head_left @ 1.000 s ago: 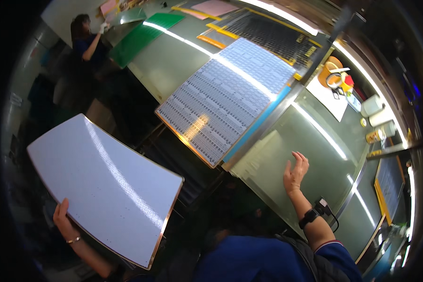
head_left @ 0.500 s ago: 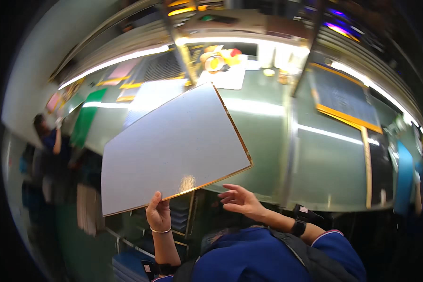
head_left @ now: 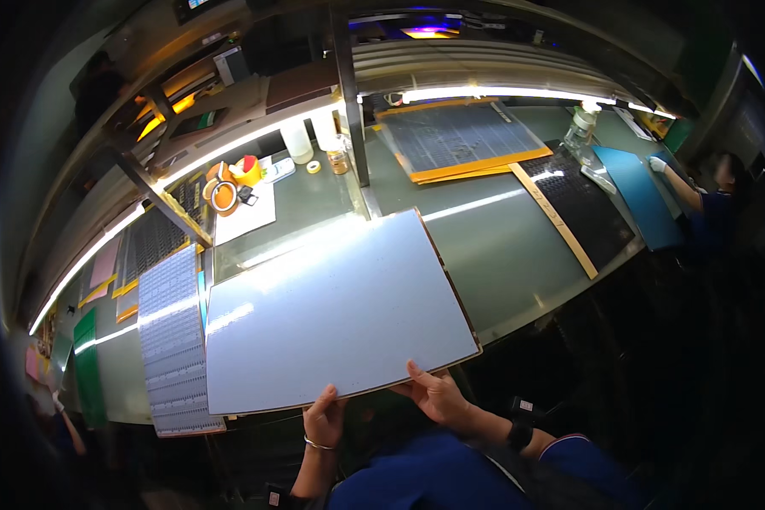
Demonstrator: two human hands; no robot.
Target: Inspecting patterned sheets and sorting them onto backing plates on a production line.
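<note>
A large, stiff, pale blue panel (head_left: 340, 314) with thin copper-coloured edges tilts in front of me above the near side of the workbench. My left hand (head_left: 324, 418) grips its near edge, thumb on top and fingers hidden underneath. Farther right along the same edge, my right hand (head_left: 438, 398) also holds the panel, its thumb over the rim and fingers partly below. Light glares across the glossy upper face. Just left of it lies a patterned grey-blue panel (head_left: 172, 348) on the bench.
On the green-grey bench (head_left: 476, 246) lie orange-edged dark sheets (head_left: 463, 140), a wooden strip (head_left: 557, 223) and a black sheet (head_left: 591, 200). Tape rolls (head_left: 223, 197) sit behind. A metal post (head_left: 350, 102) rises midway. At right, a person's gloved hand (head_left: 658, 164) touches a blue sheet (head_left: 633, 191).
My right hand, free and open before, has taken hold of the panel's near edge. The panel has turned to lie more level, and my view has swung to the right.
</note>
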